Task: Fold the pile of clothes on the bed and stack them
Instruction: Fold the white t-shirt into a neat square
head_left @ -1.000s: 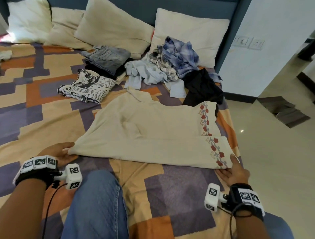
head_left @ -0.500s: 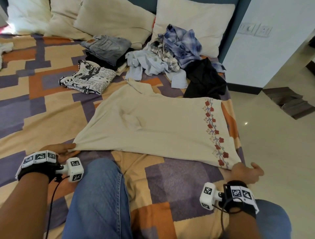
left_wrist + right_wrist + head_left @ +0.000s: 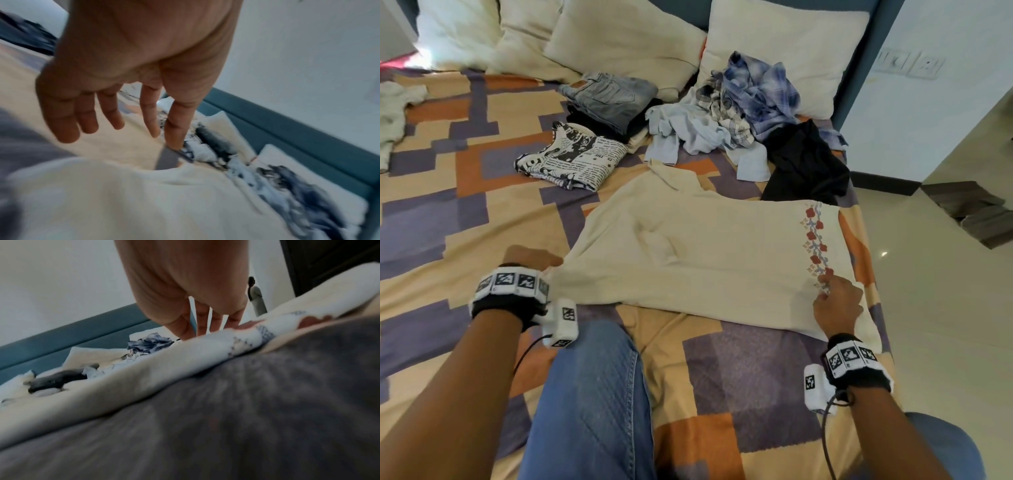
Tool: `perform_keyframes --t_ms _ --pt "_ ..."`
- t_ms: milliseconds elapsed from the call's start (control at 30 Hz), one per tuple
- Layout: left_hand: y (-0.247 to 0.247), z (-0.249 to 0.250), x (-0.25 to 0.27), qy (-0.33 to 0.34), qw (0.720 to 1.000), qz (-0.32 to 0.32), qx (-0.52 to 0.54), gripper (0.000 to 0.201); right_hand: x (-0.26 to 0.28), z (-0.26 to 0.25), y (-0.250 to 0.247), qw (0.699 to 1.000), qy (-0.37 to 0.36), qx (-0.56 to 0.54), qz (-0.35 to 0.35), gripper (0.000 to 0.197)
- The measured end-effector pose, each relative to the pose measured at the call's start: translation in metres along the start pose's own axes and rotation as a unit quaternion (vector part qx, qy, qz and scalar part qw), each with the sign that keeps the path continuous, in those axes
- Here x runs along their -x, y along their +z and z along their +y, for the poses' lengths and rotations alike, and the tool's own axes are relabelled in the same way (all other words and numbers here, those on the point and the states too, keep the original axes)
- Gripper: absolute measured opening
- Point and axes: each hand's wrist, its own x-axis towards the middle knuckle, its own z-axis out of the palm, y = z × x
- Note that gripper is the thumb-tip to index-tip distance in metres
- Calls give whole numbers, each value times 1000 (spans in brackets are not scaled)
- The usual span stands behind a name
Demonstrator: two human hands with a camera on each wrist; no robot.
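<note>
A cream garment with a red flower band lies spread flat on the patterned bedsheet. My left hand sits at its left edge; in the left wrist view this left hand has straight, spread fingers holding nothing, just above the cream garment. My right hand rests on the flower band near the right side. In the right wrist view the right hand's fingers point down onto the cream garment, tips hidden behind a fold. An unfolded pile of checked and pale blue shirts lies behind.
Folded grey jeans on dark clothes and a folded newsprint shirt lie at the back left. A black garment lies by the bed's right edge. Pillows line the headboard. My knee rests on the bed.
Both hands left the garment's near corners and moved forward: the left to its left edge, the right up onto the flower band.
</note>
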Motion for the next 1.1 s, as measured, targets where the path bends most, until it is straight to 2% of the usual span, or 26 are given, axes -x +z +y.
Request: perform_keyframes --t_ms 67,133,233,300,367,400,467,567,600,667,733,833,900,1000,1033,1100 --pt "14 38 -7 33 997 -59 42 34 -7 2 1 999 -22 13 -21 36" --pt "41 67 -8 64 993 -93 45 38 -13 7 0 997 -63 11 -31 35" --pt "79 80 -6 76 983 -153 -64 70 -25 13 -8 996 -59 1 -63 41" --pt "95 70 -16 103 965 -145 -193 82 -34 19 -17 992 -72 20 -106 42" --pt "103 61 -24 155 933 -96 -309 78 -44 27 -26 987 -73 19 -142 37" --pt "106 58 -28 165 926 -70 -333 76 -49 29 -31 987 -63 11 -150 32" --pt "107 59 -29 180 917 -48 -352 67 -57 31 -41 988 -49 -14 -143 19" --pt "106 63 -34 160 925 -25 -343 51 -62 25 -46 991 -55 -42 -116 6" --pt "106 63 -35 149 922 -28 -356 50 -63 24 -46 991 -49 -52 -110 4" --pt "106 65 -32 152 916 -34 -371 62 -62 26 -43 992 -24 -70 -98 9" --pt "104 64 -26 151 918 -44 -364 69 -57 31 -40 997 -4 -40 -62 18" --pt "96 54 -28 159 937 -41 -308 39 -37 31 -46 999 -5 -46 -27 13" --pt "93 48 -40 139 960 -47 -240 31 -13 27 -51 991 4 -108 -83 6" --pt "96 48 -52 85 982 -78 -150 26 20 30 -47 969 14 -144 -199 20" --pt "96 54 -49 68 989 -92 -91 27 29 33 -44 968 16 -128 -213 27" --pt "93 68 -50 55 995 -86 -22 20 40 41 -40 973 25 -125 -194 36"
